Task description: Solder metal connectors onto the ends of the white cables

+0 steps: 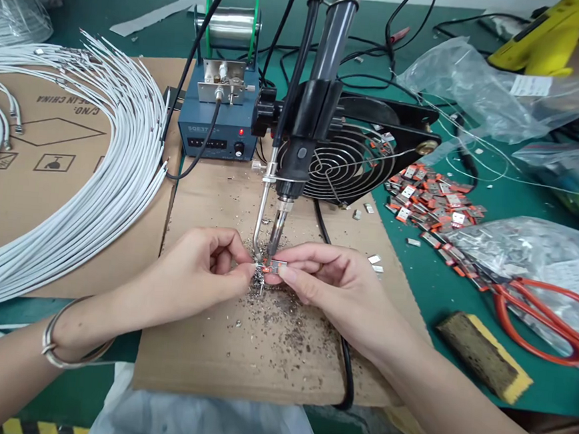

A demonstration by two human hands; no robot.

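Note:
My right hand (330,274) pinches a small USB connector (276,267), metal with an orange-red insert, between thumb and fingertips. Close on its left, the thumb and forefinger of my left hand (215,268) are pressed together; what they hold is hidden by the fingers. Right above the connector comes the tip of a soldering iron (302,148), fixed pointing down. Beside it a thin metal solder feed tube (263,215) bends toward the same spot. At this scale I cannot tell whether the iron touches the connector.
Solder crumbs litter the cardboard (182,362). A blue solder feeder (216,128) and a fan (348,161) stand behind. White cables (116,183) lie left; loose USB connectors (431,201), red-handled scissors (542,324) and a sponge (484,356) lie right. A black cord (347,375) crosses the cardboard.

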